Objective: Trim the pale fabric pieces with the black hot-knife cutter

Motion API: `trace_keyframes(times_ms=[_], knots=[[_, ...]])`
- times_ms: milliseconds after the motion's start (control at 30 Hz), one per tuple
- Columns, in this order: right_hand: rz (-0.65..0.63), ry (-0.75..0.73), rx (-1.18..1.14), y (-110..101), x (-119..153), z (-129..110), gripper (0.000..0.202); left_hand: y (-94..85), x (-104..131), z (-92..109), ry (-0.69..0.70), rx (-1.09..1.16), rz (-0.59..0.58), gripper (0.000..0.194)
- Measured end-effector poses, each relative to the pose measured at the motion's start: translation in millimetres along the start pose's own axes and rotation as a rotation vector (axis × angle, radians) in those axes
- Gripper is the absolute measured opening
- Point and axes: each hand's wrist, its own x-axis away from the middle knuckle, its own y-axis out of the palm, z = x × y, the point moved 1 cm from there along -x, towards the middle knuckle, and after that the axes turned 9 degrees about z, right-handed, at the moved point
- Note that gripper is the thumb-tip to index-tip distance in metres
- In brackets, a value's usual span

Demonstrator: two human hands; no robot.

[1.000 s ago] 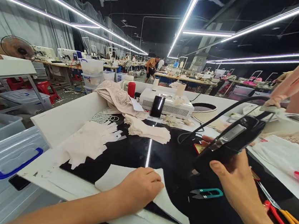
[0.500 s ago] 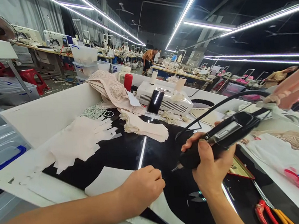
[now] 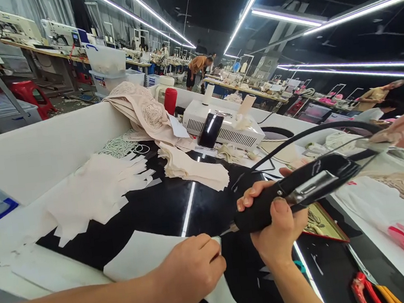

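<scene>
My left hand (image 3: 197, 271) is closed, fingers pinched on the edge of a smooth white sheet (image 3: 144, 253) that lies curved over the black glossy tabletop. A small white bit of the sheet shows at the fingertips. My right hand (image 3: 280, 230) wraps round a black corded handheld tool (image 3: 301, 186), thumb along its side. The tool's thin metal tip (image 3: 229, 229) points left, close beside my left fingertips; whether it touches the sheet I cannot tell. Below the right wrist lie thread snips (image 3: 267, 273), partly hidden by the forearm.
Cut beige fabric pieces (image 3: 90, 191) are heaped at left, and a stack of strips (image 3: 192, 164) lies mid-table. A phone (image 3: 210, 130) leans on a white machine box (image 3: 239, 125). Right are a shallow tray (image 3: 327, 227) and red-and-orange-handled scissors (image 3: 366, 283). People stand farther back.
The tool in my right hand has moved slightly left, its tip now nearer my left fingers. My left hand keeps its pinch. The view has shifted a little.
</scene>
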Motion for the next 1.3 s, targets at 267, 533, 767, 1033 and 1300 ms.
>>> trace_keyframes(times_ms=[267, 533, 767, 1033, 1300], knots=[[-0.039, 0.028, -0.087, 3, 1, -4, 0.041, -5.6, -1, -1, -0.011, -0.009, 0.066, 0.029], [-0.021, 0.034, -0.041, 3, 6, 0, 0.046, -0.3, 2, -6, -0.020, 0.002, 0.025, 0.028], [-0.039, 0.021, -0.042, 1, 8, 3, 0.044, 4.4, 9, -6, -0.049, 0.052, -0.014, 0.018], [-0.047, 0.016, -0.018, 1, 9, 4, 0.045, -0.6, 11, -3, -0.088, 0.051, 0.060, 0.017], [-0.056, 0.019, -0.037, -2, 8, 4, 0.042, -6.8, 7, -3, 0.067, -0.083, 0.063, 0.027]])
